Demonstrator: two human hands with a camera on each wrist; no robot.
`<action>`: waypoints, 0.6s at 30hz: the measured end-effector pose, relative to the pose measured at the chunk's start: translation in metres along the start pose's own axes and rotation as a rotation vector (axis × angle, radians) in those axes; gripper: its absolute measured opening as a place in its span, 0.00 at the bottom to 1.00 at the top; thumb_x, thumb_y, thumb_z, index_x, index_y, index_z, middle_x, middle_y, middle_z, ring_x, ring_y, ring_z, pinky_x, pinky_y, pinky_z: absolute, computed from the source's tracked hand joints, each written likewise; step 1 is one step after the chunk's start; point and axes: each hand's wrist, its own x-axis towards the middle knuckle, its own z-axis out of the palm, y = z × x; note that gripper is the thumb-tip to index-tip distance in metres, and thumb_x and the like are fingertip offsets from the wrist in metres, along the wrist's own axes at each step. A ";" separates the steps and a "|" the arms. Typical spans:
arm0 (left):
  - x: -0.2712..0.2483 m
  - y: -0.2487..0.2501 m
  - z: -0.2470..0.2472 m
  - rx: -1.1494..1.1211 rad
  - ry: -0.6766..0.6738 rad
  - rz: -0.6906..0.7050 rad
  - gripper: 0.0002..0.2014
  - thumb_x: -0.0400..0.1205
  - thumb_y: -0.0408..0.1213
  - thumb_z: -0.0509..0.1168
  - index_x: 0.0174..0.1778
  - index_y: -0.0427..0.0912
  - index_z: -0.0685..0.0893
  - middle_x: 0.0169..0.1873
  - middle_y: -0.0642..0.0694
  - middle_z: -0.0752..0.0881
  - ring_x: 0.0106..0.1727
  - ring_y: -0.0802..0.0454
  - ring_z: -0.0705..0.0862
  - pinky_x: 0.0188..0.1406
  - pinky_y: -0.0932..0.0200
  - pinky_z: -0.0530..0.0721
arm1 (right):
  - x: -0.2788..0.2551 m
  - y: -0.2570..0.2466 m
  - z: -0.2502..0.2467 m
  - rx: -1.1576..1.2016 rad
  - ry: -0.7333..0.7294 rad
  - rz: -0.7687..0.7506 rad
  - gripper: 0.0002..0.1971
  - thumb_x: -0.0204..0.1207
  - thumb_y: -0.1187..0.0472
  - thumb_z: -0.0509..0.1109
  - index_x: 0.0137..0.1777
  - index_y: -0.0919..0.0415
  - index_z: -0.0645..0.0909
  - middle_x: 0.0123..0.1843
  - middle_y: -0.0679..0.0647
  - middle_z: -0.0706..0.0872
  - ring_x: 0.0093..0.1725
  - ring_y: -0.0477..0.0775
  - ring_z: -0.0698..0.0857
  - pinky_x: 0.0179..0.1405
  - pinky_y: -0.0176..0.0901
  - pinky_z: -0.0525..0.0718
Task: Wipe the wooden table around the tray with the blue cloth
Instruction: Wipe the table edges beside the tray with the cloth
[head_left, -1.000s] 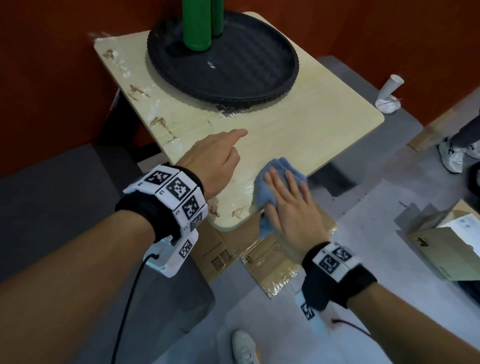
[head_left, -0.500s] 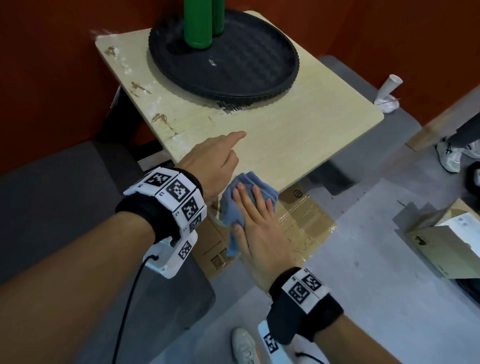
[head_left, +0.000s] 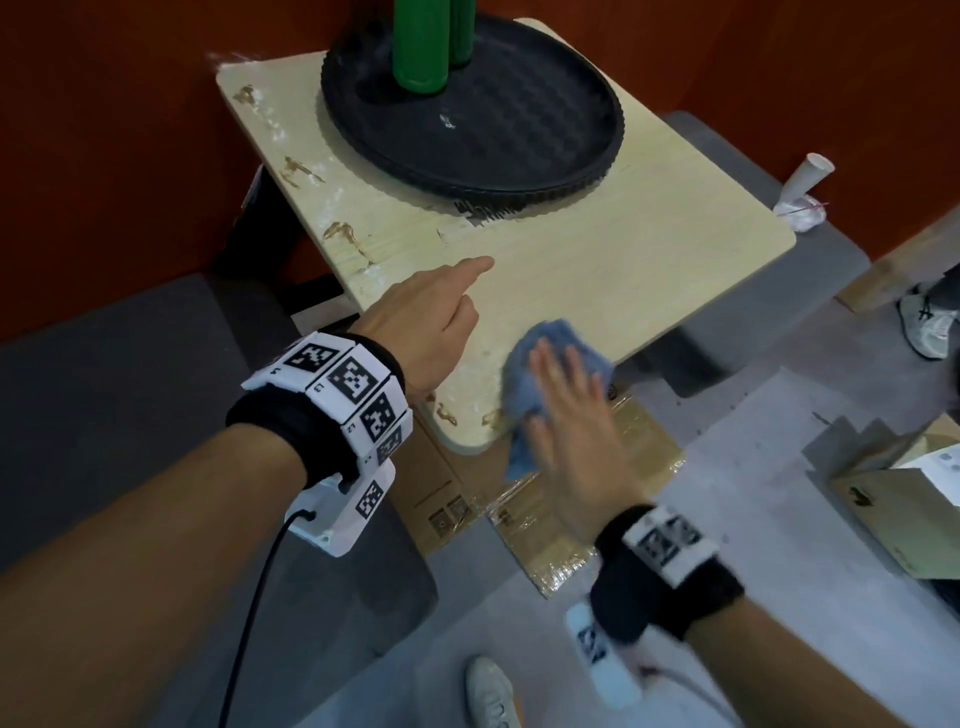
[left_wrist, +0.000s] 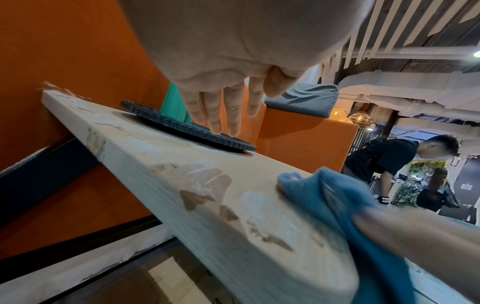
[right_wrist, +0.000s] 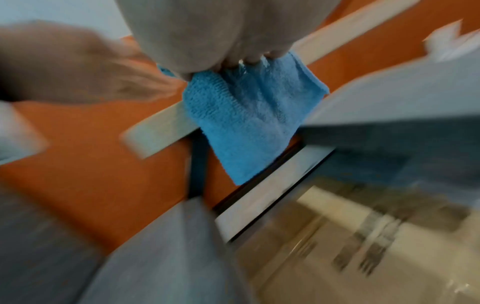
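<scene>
Right hand (head_left: 569, 431), fingers flat, presses fuzzy blue cloth (head_left: 530, 387) on smeared wooden table (head_left: 623, 270); left hand (head_left: 431, 322) relaxed.

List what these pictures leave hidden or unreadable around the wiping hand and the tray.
- Tabletop under the blue cloth: covered by it and the right hand in the head view, so any stain there is unseen.
- Right hand's grip: smeared by motion blur in the right wrist view.
- Green cylinders on the black tray: tops cut off by the head view's upper edge.
- Dark printed patch at the tray's near rim: too small to read.
</scene>
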 end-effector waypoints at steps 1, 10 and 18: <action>0.000 -0.001 0.000 0.001 -0.001 -0.006 0.24 0.87 0.36 0.47 0.81 0.51 0.61 0.74 0.47 0.74 0.74 0.48 0.72 0.73 0.48 0.70 | -0.009 -0.012 0.008 -0.008 -0.018 -0.058 0.27 0.86 0.47 0.40 0.81 0.46 0.34 0.83 0.42 0.32 0.82 0.46 0.29 0.79 0.44 0.27; 0.000 0.005 -0.005 0.014 0.009 0.006 0.24 0.87 0.36 0.47 0.81 0.49 0.62 0.74 0.46 0.74 0.74 0.48 0.72 0.73 0.51 0.70 | 0.061 0.062 -0.025 -0.044 0.000 -0.009 0.30 0.85 0.46 0.38 0.85 0.53 0.46 0.87 0.48 0.46 0.84 0.43 0.42 0.82 0.43 0.37; 0.002 0.008 0.004 0.034 -0.033 0.000 0.24 0.87 0.36 0.46 0.81 0.50 0.62 0.73 0.46 0.75 0.72 0.46 0.73 0.71 0.47 0.72 | 0.022 0.019 0.001 0.091 0.016 -0.043 0.31 0.82 0.41 0.35 0.85 0.47 0.43 0.84 0.40 0.40 0.83 0.42 0.36 0.80 0.42 0.28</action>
